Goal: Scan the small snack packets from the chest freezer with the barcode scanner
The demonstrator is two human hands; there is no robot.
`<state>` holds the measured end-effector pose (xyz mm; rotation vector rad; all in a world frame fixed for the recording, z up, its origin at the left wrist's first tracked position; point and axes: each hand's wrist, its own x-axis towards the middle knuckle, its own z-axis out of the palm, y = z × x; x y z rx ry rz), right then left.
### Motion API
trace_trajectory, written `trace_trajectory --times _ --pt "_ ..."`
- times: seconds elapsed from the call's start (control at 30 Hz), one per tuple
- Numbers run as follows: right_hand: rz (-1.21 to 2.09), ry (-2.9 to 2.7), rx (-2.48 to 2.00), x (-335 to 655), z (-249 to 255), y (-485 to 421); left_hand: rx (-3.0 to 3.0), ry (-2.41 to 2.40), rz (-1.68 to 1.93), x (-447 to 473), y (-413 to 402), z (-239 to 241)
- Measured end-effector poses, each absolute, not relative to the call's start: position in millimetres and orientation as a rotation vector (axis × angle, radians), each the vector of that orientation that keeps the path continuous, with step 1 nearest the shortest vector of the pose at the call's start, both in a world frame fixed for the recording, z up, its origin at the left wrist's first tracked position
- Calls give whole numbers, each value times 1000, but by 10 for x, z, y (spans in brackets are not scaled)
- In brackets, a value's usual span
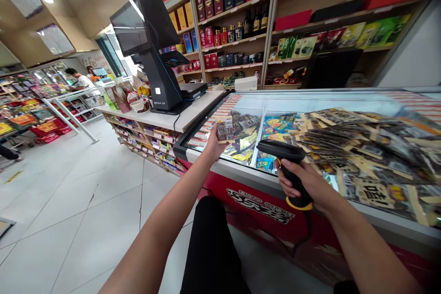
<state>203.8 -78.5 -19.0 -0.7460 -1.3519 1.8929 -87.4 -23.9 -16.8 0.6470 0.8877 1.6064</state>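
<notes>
My left hand (pixel 214 143) is closed on a small flat snack packet (pixel 225 129), held up over the near left end of the freezer case. The packet's printed back faces me. In my right hand (pixel 306 181) is a black and yellow barcode scanner (pixel 280 149), gripped by its handle, its head pointing left toward the packet. A cable hangs from the handle's base. Beneath both hands is the glass-topped freezer case (pixel 255 202) with a red front. Dark snack packets (pixel 354 147) lie in a large spread heap to the right of the scanner.
A white counter (pixel 193 117) with a black point-of-sale terminal (pixel 161 69) stands left of the freezer. Shelves of boxes and bottles (pixel 237 32) line the back wall. A white rail (pixel 70 115) and another person (pixel 82 80) are farther left, beyond the tiled floor (pixel 86 193).
</notes>
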Motion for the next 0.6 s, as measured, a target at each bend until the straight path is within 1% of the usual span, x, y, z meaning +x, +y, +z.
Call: trace_trajectory --times 0.3,0.6 --pt "1857 -1333 -780 2007 -123 -835 645 798 1609 -885 -214 -211" --pt "1863 -1368 -785 2027 -171 -811 645 901 1632 -906 -183 -265"
